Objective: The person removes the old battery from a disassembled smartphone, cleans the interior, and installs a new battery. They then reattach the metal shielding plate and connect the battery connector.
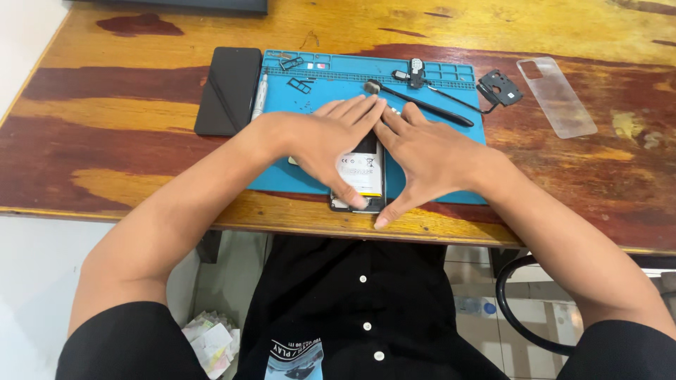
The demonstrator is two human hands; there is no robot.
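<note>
Fingers first: my left hand (331,137) and right hand (422,151) lie flat, fingers spread wide and extended, gripping nothing, pressing on the opened black smartphone with exposed white-and-yellow battery (362,176). Phone sits at the near edge of the blue silicone repair mat (451,130), overhanging it onto the varnished wooden table (127,105). Risk, my est.: uneven pressure could flex the battery or slide the phone off the edge. Black spudger (422,104) lies just beyond my fingertips.

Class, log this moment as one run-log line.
left hand: flat on opened phone | right hand: flat beside it | phone: on blue mat
</note>
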